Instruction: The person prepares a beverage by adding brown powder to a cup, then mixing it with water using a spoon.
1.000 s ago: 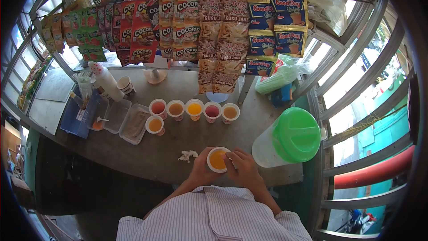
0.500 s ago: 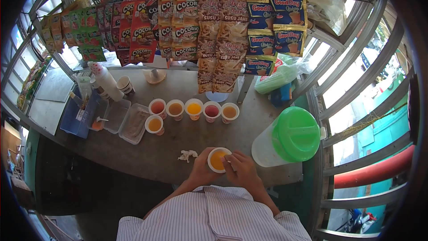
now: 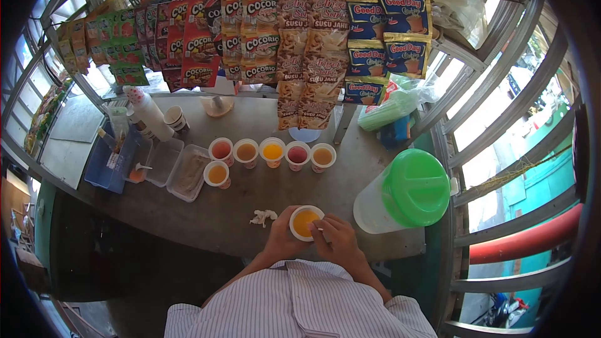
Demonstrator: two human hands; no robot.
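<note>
In the head view, my left hand (image 3: 283, 236) is wrapped round a paper cup (image 3: 292, 224) of orange drink (image 3: 305, 220), close to my body at the table's front edge. My right hand (image 3: 337, 236) is closed over the cup's right side, its fingers pinching a small spoon (image 3: 320, 230). Only the pale end of the handle shows; its lower part is hidden by the fingers and the drink. A crumpled white tissue (image 3: 263, 216) lies just left of my left hand. Farther back stand several filled cups (image 3: 273, 151) in a row, with another filled cup (image 3: 217, 176) in front at the left.
A large clear jug with a green lid (image 3: 416, 188) stands at the right. Plastic containers (image 3: 188, 175), a blue basket (image 3: 106, 172), stacked cups (image 3: 147, 112) and a white spoon (image 3: 143, 168) are at the left. Drink sachets (image 3: 313, 56) hang low across the back.
The right hand and spoon have shifted slightly to the left at the cup, and the cup has moved a little. The other cups and the jug stay in place.
</note>
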